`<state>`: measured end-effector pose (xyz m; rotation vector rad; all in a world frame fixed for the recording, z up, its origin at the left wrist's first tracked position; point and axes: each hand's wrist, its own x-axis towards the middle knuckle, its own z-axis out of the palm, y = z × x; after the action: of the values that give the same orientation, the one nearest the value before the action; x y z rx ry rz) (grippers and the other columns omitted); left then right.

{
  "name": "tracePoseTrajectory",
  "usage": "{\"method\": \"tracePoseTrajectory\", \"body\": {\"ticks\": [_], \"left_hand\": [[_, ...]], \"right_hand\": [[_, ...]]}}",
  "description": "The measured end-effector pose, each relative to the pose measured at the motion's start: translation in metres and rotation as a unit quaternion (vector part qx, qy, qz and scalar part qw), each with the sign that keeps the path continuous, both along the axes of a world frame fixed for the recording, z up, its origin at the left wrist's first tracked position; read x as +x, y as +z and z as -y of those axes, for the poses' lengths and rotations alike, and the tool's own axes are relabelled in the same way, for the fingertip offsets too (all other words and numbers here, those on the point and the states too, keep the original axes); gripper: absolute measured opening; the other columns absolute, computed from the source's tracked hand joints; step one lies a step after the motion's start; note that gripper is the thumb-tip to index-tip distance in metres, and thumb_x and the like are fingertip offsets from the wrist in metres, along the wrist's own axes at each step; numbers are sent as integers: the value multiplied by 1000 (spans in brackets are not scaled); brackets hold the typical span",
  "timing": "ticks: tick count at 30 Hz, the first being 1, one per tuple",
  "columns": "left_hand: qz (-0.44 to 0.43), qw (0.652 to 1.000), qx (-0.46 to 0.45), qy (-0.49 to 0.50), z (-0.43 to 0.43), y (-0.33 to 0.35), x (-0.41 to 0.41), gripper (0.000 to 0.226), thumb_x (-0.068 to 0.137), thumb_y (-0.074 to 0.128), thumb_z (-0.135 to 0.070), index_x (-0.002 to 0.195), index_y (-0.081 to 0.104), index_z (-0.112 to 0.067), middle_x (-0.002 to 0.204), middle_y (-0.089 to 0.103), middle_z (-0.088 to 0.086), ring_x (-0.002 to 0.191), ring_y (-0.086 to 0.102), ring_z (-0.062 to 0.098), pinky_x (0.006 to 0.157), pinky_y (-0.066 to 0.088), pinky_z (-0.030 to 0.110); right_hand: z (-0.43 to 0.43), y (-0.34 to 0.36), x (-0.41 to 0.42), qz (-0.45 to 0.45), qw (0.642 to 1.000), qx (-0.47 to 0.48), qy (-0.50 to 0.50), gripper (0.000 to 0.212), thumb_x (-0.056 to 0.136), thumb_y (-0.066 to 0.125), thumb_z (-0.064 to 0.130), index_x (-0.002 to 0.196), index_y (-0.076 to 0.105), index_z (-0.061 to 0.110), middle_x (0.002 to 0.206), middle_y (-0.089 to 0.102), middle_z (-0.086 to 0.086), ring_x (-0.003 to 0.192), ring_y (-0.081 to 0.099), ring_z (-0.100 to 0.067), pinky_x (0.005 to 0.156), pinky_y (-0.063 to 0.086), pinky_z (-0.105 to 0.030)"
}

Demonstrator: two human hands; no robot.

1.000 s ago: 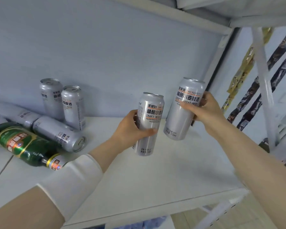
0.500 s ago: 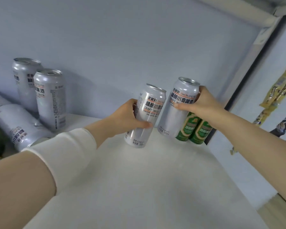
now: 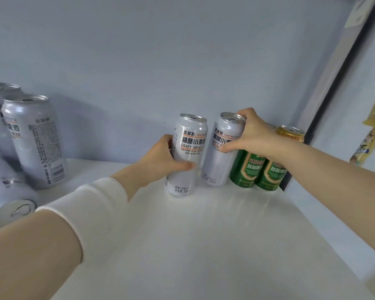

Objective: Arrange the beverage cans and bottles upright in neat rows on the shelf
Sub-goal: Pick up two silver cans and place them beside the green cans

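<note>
Fingers [image 3: 187,165] of left hand [image 3: 160,156] round left silver can [image 3: 191,135], right hand [image 3: 256,135] round right silver can [image 3: 217,167], both seemingly on shelf [image 3: 204,234].

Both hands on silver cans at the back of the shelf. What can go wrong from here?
1. The right hand holds the right silver can right beside the green cans, its wrist over their tops; pulling back may knock them.
2. The left silver can, gripped by the left hand, looks slightly tilted; let go early, it may tip onto its neighbour.
3. The lying silver can beside the left forearm may roll if bumped.
</note>
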<state>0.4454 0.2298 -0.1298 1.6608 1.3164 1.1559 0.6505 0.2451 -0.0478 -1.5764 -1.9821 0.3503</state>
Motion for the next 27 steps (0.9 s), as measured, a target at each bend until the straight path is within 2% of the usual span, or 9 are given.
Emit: {"method": "tracePoseTrajectory", "body": {"ticks": [3, 5, 7, 10, 12, 14, 21, 24, 27], "left_hand": [[4, 1000, 3, -2, -6, -2, 2, 67, 68, 80, -15, 122, 41, -15, 110, 60, -4, 97, 58, 5, 83, 49, 24], [4, 1000, 7, -6, -10, -5, 4, 68, 69, 80, -15, 123, 40, -15, 111, 59, -4, 98, 58, 3, 84, 49, 25], [-9, 1000, 16, -11, -12, -5, 4, 68, 69, 80, -16, 124, 39, -15, 109, 59, -6, 95, 56, -1, 77, 46, 17], [-32, 999, 21, -20, -16, -3, 3, 69, 70, 80, -18, 125, 39, -16, 109, 58, -9, 92, 54, -6, 72, 43, 11], [-50, 998, 20, -22, -18, -2, 1, 69, 70, 80, -20, 126, 40, -19, 114, 58, -7, 94, 53, -5, 73, 41, 9], [-65, 998, 20, -18, -20, -2, 0, 67, 69, 80, -22, 124, 42, -22, 115, 57, -6, 93, 52, -5, 72, 40, 9], [-68, 997, 23, -15, -26, 1, 12, 64, 70, 79, -20, 124, 45, -18, 108, 56, -10, 88, 52, -4, 66, 40, 9], [-69, 997, 25, -12, -29, 3, 19, 65, 70, 80, -18, 125, 45, -15, 108, 56, -9, 89, 53, 3, 65, 40, 8], [-66, 997, 24, -11, -30, 3, 22, 65, 71, 79, -17, 126, 44, -15, 110, 55, -8, 89, 53, 1, 64, 41, 8]], "right_hand": [[-9, -1, 0, 22, 999, -13, 25, 90, 58, 87, 26, 130, 32, 17, 110, 50, 3, 102, 52, -16, 80, 43, -28], [-12, -2, 2, 42, 998, -23, 38, 93, 60, 86, 25, 133, 29, 19, 113, 49, 2, 103, 52, -17, 83, 43, -28], [-15, 1, 5, 65, 996, -32, 49, 94, 63, 85, 23, 136, 26, 21, 115, 48, 2, 103, 51, -17, 82, 41, -27], [-18, 9, 6, 157, 986, -24, 55, 91, 65, 83, 25, 137, 28, 20, 117, 49, -2, 106, 47, -19, 79, 42, -28], [-21, 15, 3, 249, 967, 13, 51, 90, 63, 83, 28, 136, 32, 17, 123, 48, -6, 118, 37, -22, 89, 42, -32], [-23, 19, 1, 303, 951, 39, 51, 90, 61, 83, 31, 135, 35, 16, 124, 48, -6, 124, 29, -23, 94, 40, -34], [-27, 27, 1, 299, 953, 10, 42, 92, 58, 86, 31, 134, 36, 17, 125, 47, -8, 126, 28, -23, 89, 39, -32], [-27, 26, 1, 301, 953, 12, 37, 91, 58, 86, 30, 133, 37, 16, 125, 49, -8, 126, 28, -24, 92, 40, -34], [-28, 24, 2, 289, 957, 10, 37, 93, 57, 87, 28, 134, 37, 18, 127, 47, -9, 127, 29, -24, 94, 40, -34]]}}
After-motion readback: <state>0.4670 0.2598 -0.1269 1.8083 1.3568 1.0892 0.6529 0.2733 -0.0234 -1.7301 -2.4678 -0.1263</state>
